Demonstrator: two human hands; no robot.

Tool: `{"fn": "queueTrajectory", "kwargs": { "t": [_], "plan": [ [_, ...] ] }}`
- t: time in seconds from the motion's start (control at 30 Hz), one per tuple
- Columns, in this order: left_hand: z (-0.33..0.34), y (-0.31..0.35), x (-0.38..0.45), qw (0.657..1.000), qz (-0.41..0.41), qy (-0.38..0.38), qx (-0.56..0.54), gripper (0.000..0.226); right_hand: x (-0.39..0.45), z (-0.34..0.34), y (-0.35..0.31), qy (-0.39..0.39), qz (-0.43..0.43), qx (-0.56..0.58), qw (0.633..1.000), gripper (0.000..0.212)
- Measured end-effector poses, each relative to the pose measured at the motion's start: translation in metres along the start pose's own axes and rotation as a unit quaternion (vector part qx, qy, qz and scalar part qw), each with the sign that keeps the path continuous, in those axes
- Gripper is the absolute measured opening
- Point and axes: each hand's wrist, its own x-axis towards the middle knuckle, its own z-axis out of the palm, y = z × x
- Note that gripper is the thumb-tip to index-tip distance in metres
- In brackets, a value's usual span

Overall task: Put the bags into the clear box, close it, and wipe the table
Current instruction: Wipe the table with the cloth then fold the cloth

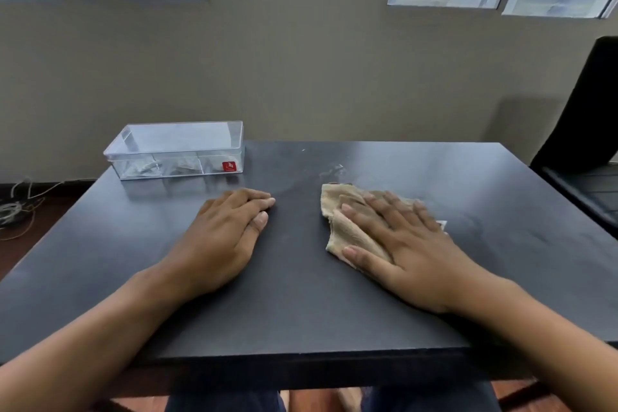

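Observation:
The clear box (177, 150) stands at the far left corner of the dark table (301, 304), its lid on top. Small bags (150, 168) lie inside it, and a red label shows on its front wall. My right hand (398, 237) lies flat, fingers spread, pressing a beige cloth (344, 224) onto the table right of centre. My left hand (227, 231) rests palm down on the bare table left of centre, fingers together, holding nothing.
A black chair (588, 130) stands at the table's right side. Cables (16, 207) lie on the floor at the left. A grey wall with windows is behind the table. Faint smears mark the tabletop beyond the cloth.

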Motion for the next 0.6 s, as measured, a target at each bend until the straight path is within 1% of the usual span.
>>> {"fn": "queueTrajectory", "kwargs": {
  "t": [0.07,0.17,0.27,0.3,0.37,0.47,0.53,0.57,0.6],
  "plan": [
    [-0.001,-0.006,-0.002,1.0,-0.004,-0.004,0.004,0.048,0.019,-0.005,0.014,-0.002,0.029,-0.004,1.0,0.077],
    [0.0,-0.005,-0.002,1.0,-0.004,-0.011,0.017,0.048,0.07,-0.012,0.032,0.017,0.092,0.0,0.996,0.088],
    [0.0,-0.003,-0.002,1.0,-0.01,-0.009,0.017,0.048,0.121,-0.017,0.031,0.028,0.124,0.027,0.992,0.092],
    [-0.001,-0.004,-0.001,1.0,-0.011,-0.009,0.016,0.048,0.133,-0.016,0.024,0.025,0.117,0.031,0.992,0.09],
    [-0.001,-0.004,-0.002,1.0,-0.011,-0.009,0.016,0.048,0.141,-0.01,0.002,0.025,0.074,0.027,0.997,0.087],
    [-0.001,-0.004,-0.003,0.999,-0.023,-0.003,0.024,0.049,0.11,0.002,-0.028,0.031,-0.026,0.014,0.999,0.079],
    [-0.001,-0.001,-0.003,0.999,-0.026,0.0,0.03,0.049,0.08,0.001,-0.027,0.018,-0.077,0.016,0.997,0.07],
    [-0.001,0.0,-0.004,0.999,-0.026,-0.001,0.031,0.049,0.071,-0.002,-0.019,0.008,-0.086,0.011,0.996,0.068],
    [0.0,0.0,-0.004,0.999,-0.027,-0.002,0.032,0.049,0.069,-0.006,-0.005,0.001,-0.077,0.002,0.997,0.068]
  ]
}}
